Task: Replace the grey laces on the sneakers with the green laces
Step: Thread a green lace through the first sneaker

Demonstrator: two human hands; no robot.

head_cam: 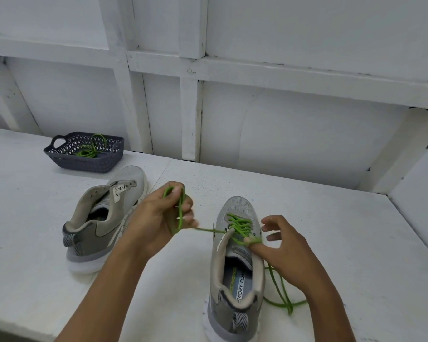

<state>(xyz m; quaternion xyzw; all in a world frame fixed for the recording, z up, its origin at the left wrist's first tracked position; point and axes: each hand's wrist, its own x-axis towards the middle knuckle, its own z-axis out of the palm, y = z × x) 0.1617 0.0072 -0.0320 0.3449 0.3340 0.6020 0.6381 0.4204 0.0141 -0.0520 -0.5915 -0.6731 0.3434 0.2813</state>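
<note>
Head view shows your left hand (pixel 166 215) curled round a doubled length of the green lace (pixel 240 227), holding it taut to the left, likely so the crossings on the near sneaker (pixel 235 267) snug down. Your right hand (pixel 282 245) is spread, with 1 fingertip pressed on the top crossing by the tongue, probably to stop it slackening. Blur hides whether the lace is wound round that tip or only pinned. The lace's other end trails loose on the table (pixel 331 243) beside your right wrist. The far sneaker (pixel 104 218) stands to the left, its eyelets apparently bare. Behind it, the second green lace (pixel 92 148) lies coiled in the dark basket (pixel 84 164). Your left forearm hides part of that sneaker's sole.
</note>
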